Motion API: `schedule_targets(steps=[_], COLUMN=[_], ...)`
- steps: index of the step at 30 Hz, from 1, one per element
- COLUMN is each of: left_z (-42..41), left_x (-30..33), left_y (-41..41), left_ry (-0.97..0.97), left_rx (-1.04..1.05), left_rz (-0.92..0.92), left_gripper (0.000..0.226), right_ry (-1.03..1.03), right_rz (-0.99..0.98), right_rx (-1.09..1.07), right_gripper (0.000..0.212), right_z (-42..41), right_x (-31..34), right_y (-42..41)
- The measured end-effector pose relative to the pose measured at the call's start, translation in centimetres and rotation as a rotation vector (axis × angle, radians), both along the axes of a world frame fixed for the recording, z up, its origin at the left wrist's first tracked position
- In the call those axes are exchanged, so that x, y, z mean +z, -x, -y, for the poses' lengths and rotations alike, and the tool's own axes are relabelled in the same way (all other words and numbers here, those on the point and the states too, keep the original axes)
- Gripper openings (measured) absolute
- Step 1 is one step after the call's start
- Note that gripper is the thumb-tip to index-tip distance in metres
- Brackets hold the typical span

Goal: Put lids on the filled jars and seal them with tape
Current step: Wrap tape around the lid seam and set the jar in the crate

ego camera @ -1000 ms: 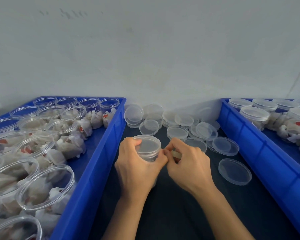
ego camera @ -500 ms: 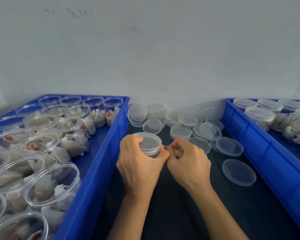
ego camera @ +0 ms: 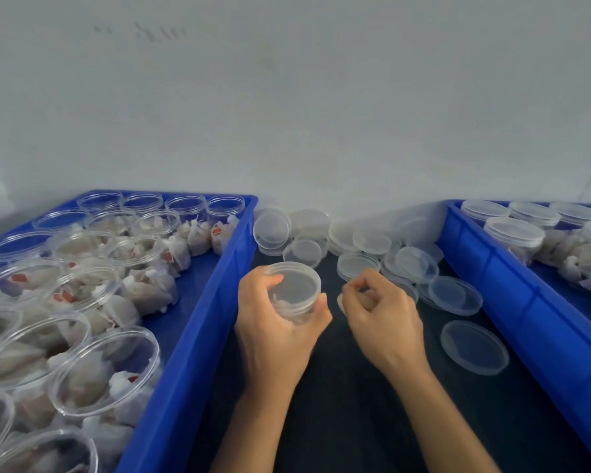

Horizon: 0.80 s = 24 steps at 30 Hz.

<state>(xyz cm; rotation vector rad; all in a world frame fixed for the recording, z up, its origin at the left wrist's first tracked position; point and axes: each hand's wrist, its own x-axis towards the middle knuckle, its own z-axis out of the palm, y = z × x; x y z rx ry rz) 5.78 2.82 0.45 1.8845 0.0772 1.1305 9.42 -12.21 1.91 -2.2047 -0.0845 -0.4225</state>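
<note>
My left hand (ego camera: 273, 329) grips a clear lidded jar (ego camera: 296, 291) above the dark table, fingers curled round its side. My right hand (ego camera: 379, 315) sits just right of the jar, a small gap between them, its fingers curled round a small tan object (ego camera: 341, 302) that looks like a tape roll; most of it is hidden. Loose clear lids (ego camera: 413, 264) lie piled at the back of the table, and one more lid (ego camera: 474, 346) lies apart at the right.
A blue bin (ego camera: 191, 336) on the left holds several open filled jars (ego camera: 103, 363). Another blue bin (ego camera: 512, 302) on the right holds lidded jars (ego camera: 512, 233). A white wall rises right behind the table (ego camera: 348, 421).
My right hand has pulled away from the jar to the right, opening a gap. The left hand keeps its grip on the jar, which has shifted slightly.
</note>
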Motion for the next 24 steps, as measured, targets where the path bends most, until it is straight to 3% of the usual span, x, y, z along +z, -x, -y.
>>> schedule_targets(steps=[4,9,12,19,21,24], left_z=[-0.4,0.1,0.6,0.3,0.4,1.5], left_x=[-0.4,-0.2,0.1,0.8,1.3,1.5], left_y=[-1.0,-1.4,-1.5,-0.9,-0.2,1.3], left_ry=[0.004,-0.04,-0.106,-0.178,-0.268,-0.388], left_rx=[-0.05,0.103,0.192,0.111,0.176,0.19], left_rz=[-0.051,-0.104,-0.075,-0.101,-0.004,0.225], left_gripper=[0.066,0.072,0.065,0.06,0.055,0.025], right_ry=[-0.087,-0.206,-0.269,-0.29,-0.292,-0.282], right_rz=[0.016,0.008,-0.015,-0.049,-0.048,-0.018], right_rx=[0.121,0.192,0.263,0.389,0.415,0.421], right_gripper=[0.017,0.028,0.036,0.035,0.031,0.029], right_z=[0.3,0.6,0.9,2.0,2.4,2.7], right_x=[-0.2,0.5,0.8,1.2,1.2,0.9], right_y=[0.3,0.7,1.1,2.9,3.3,3.5])
